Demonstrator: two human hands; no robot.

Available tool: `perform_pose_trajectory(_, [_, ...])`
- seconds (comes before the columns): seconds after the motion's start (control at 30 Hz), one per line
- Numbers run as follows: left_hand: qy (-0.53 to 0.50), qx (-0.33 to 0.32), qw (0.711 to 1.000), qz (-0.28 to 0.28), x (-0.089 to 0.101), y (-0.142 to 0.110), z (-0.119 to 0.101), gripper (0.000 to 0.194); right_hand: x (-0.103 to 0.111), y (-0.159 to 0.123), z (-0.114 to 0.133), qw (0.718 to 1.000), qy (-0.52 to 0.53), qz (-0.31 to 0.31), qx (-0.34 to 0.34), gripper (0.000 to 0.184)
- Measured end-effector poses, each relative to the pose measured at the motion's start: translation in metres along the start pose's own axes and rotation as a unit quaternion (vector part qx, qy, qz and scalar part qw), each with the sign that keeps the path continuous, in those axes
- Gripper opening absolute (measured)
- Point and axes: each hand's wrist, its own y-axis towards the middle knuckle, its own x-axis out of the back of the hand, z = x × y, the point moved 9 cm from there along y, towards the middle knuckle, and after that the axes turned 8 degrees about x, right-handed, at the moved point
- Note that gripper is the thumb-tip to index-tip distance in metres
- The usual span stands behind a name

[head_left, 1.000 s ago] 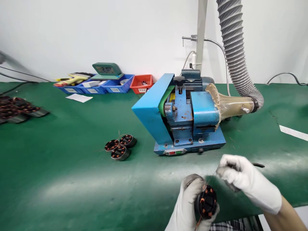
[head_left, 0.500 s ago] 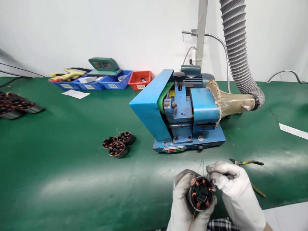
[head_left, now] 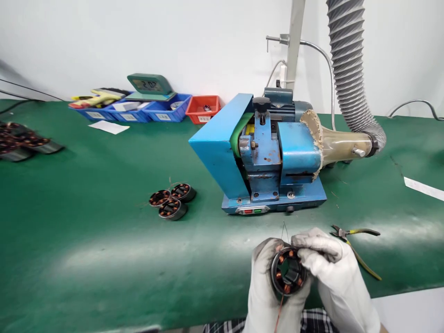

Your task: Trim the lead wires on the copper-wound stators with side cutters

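Both hands wear white gloves. My left hand point(head_left: 265, 286) is wrapped round a round black stator point(head_left: 287, 274) with copper windings, held at the table's front edge. My right hand point(head_left: 329, 273) is closed on the stator's upper right rim, pinching thin copper wire leads point(head_left: 284, 231) that stick up from it. Another wire end hangs down below the stator. Yellow-handled pliers point(head_left: 357, 240) lie on the green mat just right of my right hand.
A blue bench machine point(head_left: 256, 157) with a grey ribbed hose point(head_left: 350, 74) stands behind the hands. Three stators point(head_left: 171, 200) lie left of it, more stators point(head_left: 21, 145) at the far left. Blue bins point(head_left: 138, 113), a red bin point(head_left: 203, 108) and a clock point(head_left: 149, 85) line the back wall.
My right hand came in from the right and closed on the stator's rim and wires. The stator turned to face up and rose slightly. The pliers became visible.
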Motion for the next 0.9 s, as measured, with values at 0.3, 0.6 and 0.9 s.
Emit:
perform_pose_trajectory(0.3, [0.055, -0.184, 0.98, 0.041, -0.009, -0.028, -0.058, 0.042, 0.041, 0.04, 0.048, 0.989, 0.117, -0.082, 0.027, 0.024])
perform_pose_trajectory(0.6, [0.008, -0.078, 0.997, 0.026, 0.01, -0.019, -0.036, 0.056, 0.011, 0.01, 0.006, 0.994, -0.067, 0.077, -0.037, 0.025])
perform_pose_trajectory(0.9, [0.033, -0.076, 0.989, 0.126, -0.01, -0.011, -0.051, 0.025, 0.001, 0.028, 0.021, 0.991, 0.031, 0.108, -0.067, 0.012])
